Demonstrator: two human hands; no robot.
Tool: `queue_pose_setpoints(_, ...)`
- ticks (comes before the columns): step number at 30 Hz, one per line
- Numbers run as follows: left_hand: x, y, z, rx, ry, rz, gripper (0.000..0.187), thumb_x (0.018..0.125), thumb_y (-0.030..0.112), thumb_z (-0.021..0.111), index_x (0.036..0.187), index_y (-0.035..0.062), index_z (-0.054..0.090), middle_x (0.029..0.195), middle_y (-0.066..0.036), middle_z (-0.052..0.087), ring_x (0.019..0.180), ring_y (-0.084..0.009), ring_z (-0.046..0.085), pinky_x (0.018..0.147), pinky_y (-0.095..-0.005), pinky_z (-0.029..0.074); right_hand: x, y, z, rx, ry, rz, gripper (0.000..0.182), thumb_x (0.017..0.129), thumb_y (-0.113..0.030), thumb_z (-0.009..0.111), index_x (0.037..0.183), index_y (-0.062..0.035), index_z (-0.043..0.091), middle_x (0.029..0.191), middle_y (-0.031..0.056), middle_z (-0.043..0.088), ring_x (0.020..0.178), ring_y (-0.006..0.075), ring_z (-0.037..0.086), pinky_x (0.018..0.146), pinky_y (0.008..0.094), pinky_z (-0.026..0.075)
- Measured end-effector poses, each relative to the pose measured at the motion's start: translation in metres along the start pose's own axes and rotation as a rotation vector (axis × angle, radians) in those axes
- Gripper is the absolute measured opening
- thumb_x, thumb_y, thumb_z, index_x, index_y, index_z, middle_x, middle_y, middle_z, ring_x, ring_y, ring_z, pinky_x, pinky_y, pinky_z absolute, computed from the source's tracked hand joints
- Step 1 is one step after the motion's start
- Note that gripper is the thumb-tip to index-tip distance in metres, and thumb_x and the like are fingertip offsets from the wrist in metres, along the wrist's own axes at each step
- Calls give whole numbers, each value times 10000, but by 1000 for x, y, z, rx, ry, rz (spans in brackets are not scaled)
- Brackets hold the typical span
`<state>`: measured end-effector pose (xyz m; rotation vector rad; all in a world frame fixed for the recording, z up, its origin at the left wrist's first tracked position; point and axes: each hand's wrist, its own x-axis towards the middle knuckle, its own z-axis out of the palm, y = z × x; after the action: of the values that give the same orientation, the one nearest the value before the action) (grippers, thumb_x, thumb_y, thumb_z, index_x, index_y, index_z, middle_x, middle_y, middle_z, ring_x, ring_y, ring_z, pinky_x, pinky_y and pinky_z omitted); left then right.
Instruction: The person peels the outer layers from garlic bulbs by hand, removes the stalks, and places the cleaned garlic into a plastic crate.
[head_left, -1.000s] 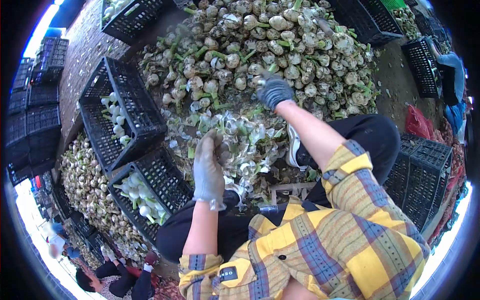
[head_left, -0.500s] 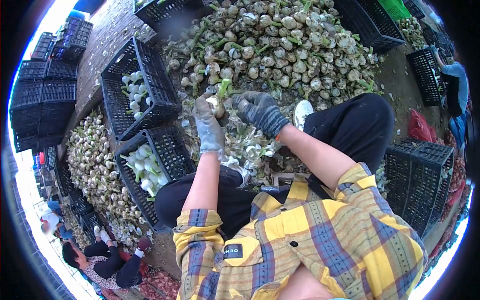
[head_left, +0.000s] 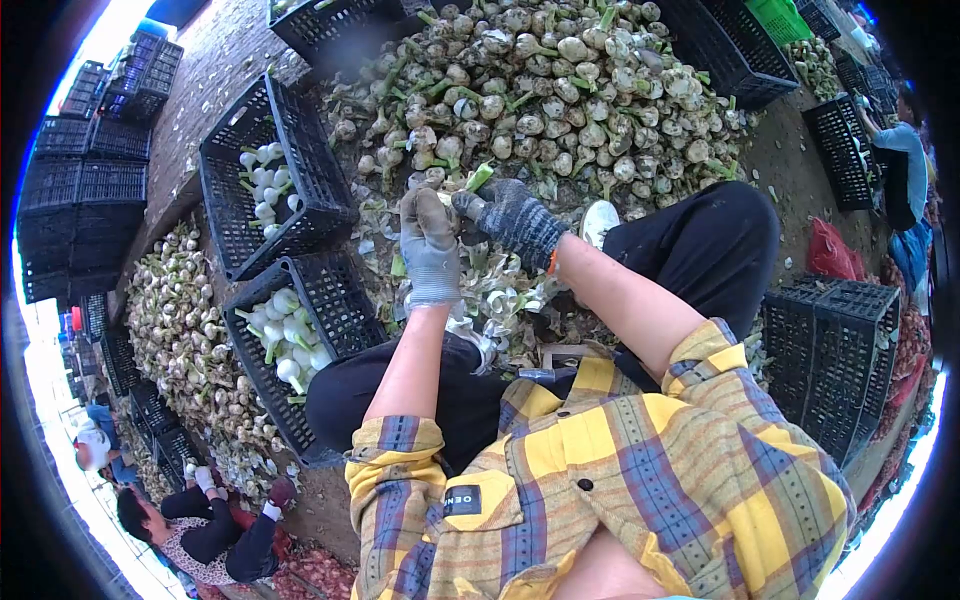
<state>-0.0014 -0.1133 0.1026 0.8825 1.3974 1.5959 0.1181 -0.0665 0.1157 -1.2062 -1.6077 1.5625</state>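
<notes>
My left hand (head_left: 428,243), in a light grey glove, grips a garlic bulb whose green stalk (head_left: 479,178) sticks up between both hands. Wearing a dark knitted glove, my right hand (head_left: 508,218) closes on the same bulb from the right. Both hands hover over a heap of peeled skins and trimmings (head_left: 500,295) in front of my knees. A large pile of unpeeled garlic bulbs (head_left: 545,90) lies just beyond the hands.
Two black crates with white peeled garlic stand at my left: a near crate (head_left: 330,290) and a farther crate (head_left: 300,150). More garlic (head_left: 180,330) lies left of them. Stacked black crates (head_left: 840,350) stand at right. Other people sit at lower left (head_left: 215,535) and upper right (head_left: 905,160).
My right hand came back from the big pile with a bulb and met the left hand. Both hands now grip it closer together, the stalk tilted right.
</notes>
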Motion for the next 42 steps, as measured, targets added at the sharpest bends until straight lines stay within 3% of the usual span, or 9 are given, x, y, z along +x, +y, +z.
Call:
queue_pose_setpoints(4, -3, 8, 1, 4, 7, -57, 394, 901, 397, 523, 1098, 56, 528, 1023, -10, 544, 941, -91, 467, 875, -243, 363, -4, -6, -5, -95, -28, 21, 295, 845, -244, 556, 929, 34, 611, 840, 216, 639, 747, 298, 618, 688, 369, 467)
queue_pose_setpoints(7, -3, 10, 6, -43, 29, -36, 329, 897, 398, 532, 992, 83, 535, 838, 59, 471, 722, -35, 393, 647, -191, 358, -7, -8, -5, -141, -7, -39, 277, 844, -234, 550, 923, 24, 613, 827, 225, 631, 756, 334, 610, 685, 377, 464)
queue_pose_setpoints(22, 2, 8, 2, 79, 5, -161, 477, 906, 502, 429, 1030, 59, 557, 890, -12, 555, 787, -77, 509, 703, -230, 433, -10, 8, -1, -73, 54, -172, 186, 818, -83, 516, 953, 16, 599, 894, 185, 636, 829, 310, 607, 757, 351, 467)
queue_pose_setpoints(25, 11, -2, -9, -16, -28, -452, 488, 903, 493, 436, 1076, 47, 536, 882, -13, 551, 749, -83, 508, 691, -224, 439, -11, 12, 2, -11, 86, -96, 200, 823, -99, 508, 958, 18, 599, 869, 180, 641, 799, 274, 617, 739, 344, 470)
queue_pose_setpoints(29, 1, -1, 3, 179, -123, -105, 467, 883, 401, 524, 1200, 77, 410, 805, 0, 523, 687, -74, 493, 558, -229, 449, 1, 24, 2, -146, 181, 9, 235, 816, -154, 515, 948, 15, 610, 821, 201, 642, 758, 303, 626, 706, 363, 480)
queue_pose_setpoints(32, -6, 29, 14, 19, -85, -217, 469, 867, 364, 564, 1202, 90, 383, 778, 2, 523, 634, -73, 496, 479, -230, 418, 0, 21, 2, -6, 185, -13, 235, 803, -156, 522, 933, 15, 616, 833, 214, 638, 774, 318, 624, 711, 370, 480)
queue_pose_setpoints(37, 3, 24, -3, -120, -151, -633, 477, 890, 528, 410, 930, 79, 569, 760, -15, 571, 527, -82, 500, 425, -231, 372, -10, 6, 1, -89, 220, -61, 227, 796, -122, 506, 950, 0, 620, 839, 210, 638, 790, 313, 624, 738, 361, 480)
queue_pose_setpoints(40, 7, 15, 1, 72, -159, -344, 498, 875, 554, 424, 988, 85, 545, 804, -44, 599, 597, -105, 570, 455, -222, 420, -9, 7, 2, 163, 166, 193, 240, 808, -133, 494, 967, -4, 618, 860, 210, 639, 809, 306, 624, 755, 359, 476)
queue_pose_setpoints(42, -4, 28, 17, -4, -16, -333, 462, 880, 528, 443, 946, 85, 557, 769, -32, 587, 581, -115, 555, 457, -232, 409, -4, 21, 2, -13, 222, 38, 255, 815, -156, 492, 979, -4, 615, 872, 203, 643, 809, 305, 623, 755, 360, 473)
